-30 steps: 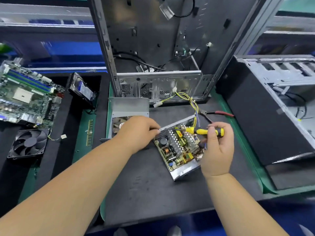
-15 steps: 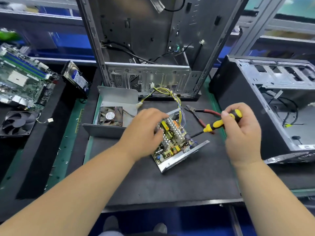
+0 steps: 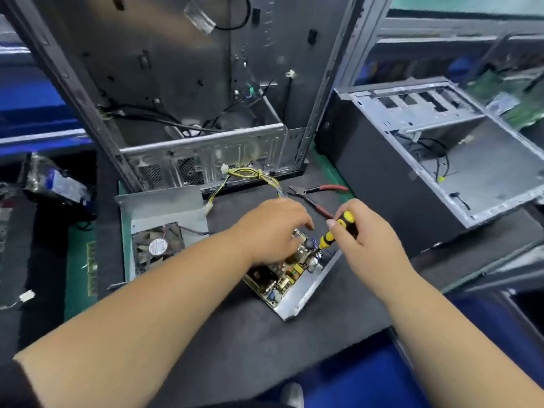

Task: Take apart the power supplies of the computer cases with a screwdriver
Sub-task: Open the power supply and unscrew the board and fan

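Two hands work over the opened power supply (image 3: 290, 278), which lies tilted on the dark mat (image 3: 206, 343) near the front edge of the bench, its circuit board bare inside the metal tray. The left hand (image 3: 269, 228) rests on the board's upper part, fingers curled down over the components and covering them; whether it grips anything there cannot be told. The right hand (image 3: 363, 234) is just beside it, to the right, fingers wrapped round the yellow-and-black screwdriver (image 3: 335, 229), whose tip points down-left into the far corner of the board, between the two hands. A bundle of yellow wires (image 3: 250, 175) runs from under the left hand back toward the upright computer case (image 3: 206, 113) standing behind. Just left of the supply lies its removed metal cover (image 3: 162, 207) with a fan (image 3: 157, 245) in it. Red-handled cutters (image 3: 318, 195) lie on the mat behind the right hand, close to the screwdriver's handle. A second case (image 3: 441, 148) lies on its side, well to the right. At far left a hard drive (image 3: 56, 184) sits blurred.
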A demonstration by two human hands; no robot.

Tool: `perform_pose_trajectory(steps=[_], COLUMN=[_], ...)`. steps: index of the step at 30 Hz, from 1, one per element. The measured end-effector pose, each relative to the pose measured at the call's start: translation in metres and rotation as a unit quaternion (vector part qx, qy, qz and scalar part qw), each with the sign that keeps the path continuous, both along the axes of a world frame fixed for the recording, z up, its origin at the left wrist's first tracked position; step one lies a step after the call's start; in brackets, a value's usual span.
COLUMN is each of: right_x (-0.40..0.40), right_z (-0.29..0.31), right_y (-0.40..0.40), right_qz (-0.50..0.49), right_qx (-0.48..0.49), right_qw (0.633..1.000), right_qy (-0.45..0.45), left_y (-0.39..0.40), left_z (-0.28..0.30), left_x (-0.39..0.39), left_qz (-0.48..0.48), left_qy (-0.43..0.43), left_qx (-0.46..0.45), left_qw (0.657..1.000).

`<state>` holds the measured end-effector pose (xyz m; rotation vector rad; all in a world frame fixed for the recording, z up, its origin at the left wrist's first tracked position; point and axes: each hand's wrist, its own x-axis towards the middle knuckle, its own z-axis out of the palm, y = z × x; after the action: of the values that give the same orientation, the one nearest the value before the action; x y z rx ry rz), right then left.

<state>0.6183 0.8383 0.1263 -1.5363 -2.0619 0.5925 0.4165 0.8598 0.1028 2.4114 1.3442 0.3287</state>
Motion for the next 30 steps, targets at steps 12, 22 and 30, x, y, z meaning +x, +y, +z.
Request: perform_pose_trajectory(steps=[12, 22, 30], right_x=[-0.007, -0.001, -0.004], right_z=[0.003, -0.007, -0.006], right_y=[-0.029, -0.035, -0.036], right_qz=[0.027, 0.010, 0.007], right_qx=[0.050, 0.057, 0.050], right_qw=[0.997, 0.995, 0.995], right_qy=[-0.056, -0.084, -0.083], left_y=[0.023, 0.027, 0.025], left_z=[-0.016, -0.024, -0.025], left_x=[0.021, 0.022, 0.022], left_qz=[-0.117, -0.119, -0.118], left_qy=[0.066, 0.060, 0.065], left_qx=[0.009, 0.017, 0.013], left_qw=[0.991, 0.991, 0.991])
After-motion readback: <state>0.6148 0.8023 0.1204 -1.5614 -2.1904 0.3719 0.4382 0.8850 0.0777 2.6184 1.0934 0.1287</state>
